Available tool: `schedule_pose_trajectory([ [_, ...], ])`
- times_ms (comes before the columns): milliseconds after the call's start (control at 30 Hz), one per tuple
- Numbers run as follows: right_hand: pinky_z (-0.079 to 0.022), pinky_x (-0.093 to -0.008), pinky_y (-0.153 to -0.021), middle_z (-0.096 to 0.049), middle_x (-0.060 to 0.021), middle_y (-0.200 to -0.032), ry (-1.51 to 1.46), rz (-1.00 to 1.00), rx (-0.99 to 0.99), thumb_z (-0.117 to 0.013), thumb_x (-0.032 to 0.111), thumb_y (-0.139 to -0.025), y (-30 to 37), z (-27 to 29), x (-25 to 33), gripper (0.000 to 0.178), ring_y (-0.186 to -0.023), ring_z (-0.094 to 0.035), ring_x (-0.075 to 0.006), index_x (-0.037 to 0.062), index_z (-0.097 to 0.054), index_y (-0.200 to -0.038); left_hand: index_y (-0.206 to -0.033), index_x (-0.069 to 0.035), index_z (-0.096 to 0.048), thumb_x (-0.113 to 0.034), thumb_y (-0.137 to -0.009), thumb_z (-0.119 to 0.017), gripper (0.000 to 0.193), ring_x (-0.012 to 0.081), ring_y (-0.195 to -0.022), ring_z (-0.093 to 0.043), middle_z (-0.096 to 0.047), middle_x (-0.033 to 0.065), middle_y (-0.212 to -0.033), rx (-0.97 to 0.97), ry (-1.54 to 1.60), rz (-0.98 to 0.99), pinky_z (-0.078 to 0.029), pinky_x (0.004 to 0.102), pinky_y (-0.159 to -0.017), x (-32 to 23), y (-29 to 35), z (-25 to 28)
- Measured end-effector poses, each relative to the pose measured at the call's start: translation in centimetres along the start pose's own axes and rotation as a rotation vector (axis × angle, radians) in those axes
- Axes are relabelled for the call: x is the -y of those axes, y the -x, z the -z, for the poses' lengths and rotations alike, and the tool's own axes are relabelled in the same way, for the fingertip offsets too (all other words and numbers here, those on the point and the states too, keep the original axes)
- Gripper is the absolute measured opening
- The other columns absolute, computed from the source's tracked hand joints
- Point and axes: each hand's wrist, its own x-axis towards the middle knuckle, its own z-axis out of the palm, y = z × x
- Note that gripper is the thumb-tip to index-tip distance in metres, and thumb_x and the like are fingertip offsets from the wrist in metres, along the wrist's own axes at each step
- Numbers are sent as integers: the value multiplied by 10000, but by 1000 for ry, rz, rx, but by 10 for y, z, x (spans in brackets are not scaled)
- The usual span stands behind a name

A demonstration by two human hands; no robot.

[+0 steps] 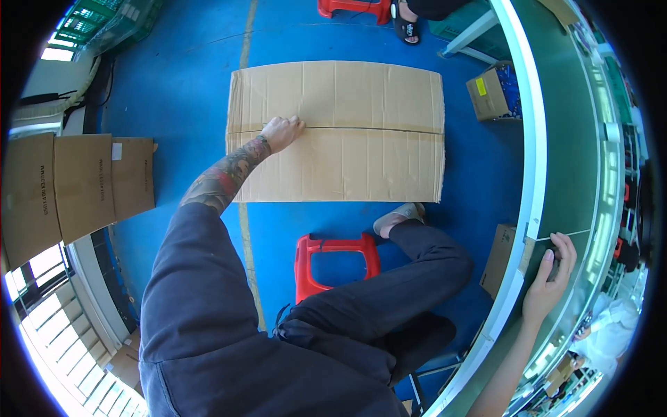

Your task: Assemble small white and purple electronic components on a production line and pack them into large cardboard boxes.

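Observation:
A large brown cardboard box point(372, 163) lies in front of me on the blue floor, its two top flaps meeting at a seam that runs across. My left hand point(283, 133) is closed at that seam, left of the middle, fingers curled down at a flap edge; the fingertips are hidden. To the right, my right hand point(552, 274) lies on the green bench top point(566, 139) beside its white edge. Its fingers are bent but apart, and nothing shows in them.
A red stool point(337, 244) stands between the box and my body, near my shoe point(399, 218). Several closed cartons point(83, 184) line the left side. An open carton point(490, 96) stands by the bench. Another person's foot point(407, 26) and a red stool point(356, 7) are at the far side.

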Motion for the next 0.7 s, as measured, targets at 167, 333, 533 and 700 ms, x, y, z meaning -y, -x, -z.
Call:
schedule_pose_trajectory([
  [167,-398,-377,-1054,-560,-136,-1297,7,15,4,-478,72,-996,4,1,-8,254,-1206,-540,-287,32,-615,-1206,-1010,-77,-565,-155,-979,-516,97,236,-659,-677,-604,90,-867,-10,-37,-74,-553,352,-585,5,18,-14],
  [333,-391,-370,-1068,-562,-120,-1305,24,32,23,-477,110,-1013,-1,1,-14,270,-1219,-534,-276,42,-604,-1240,-1033,-81,-561,-151,-983,-532,90,224,-697,-686,-604,81,-881,76,-63,1,-556,335,-608,23,43,-11],
  [533,-392,-377,-1063,-561,-136,-1296,40,23,7,-477,89,-1003,-3,6,-15,257,-1210,-537,-288,34,-613,-1214,-1052,-100,-561,-135,-971,-557,89,220,-751,-704,-633,71,-928,153,-145,108,-560,311,-625,76,107,-21],
  [700,-390,-381,-1066,-562,-130,-1297,25,16,-1,-475,99,-1007,3,3,-16,259,-1210,-537,-287,40,-614,-1217,-1029,-110,-553,-130,-962,-572,73,225,-734,-700,-621,59,-905,173,-146,105,-556,323,-615,91,122,-22],
])
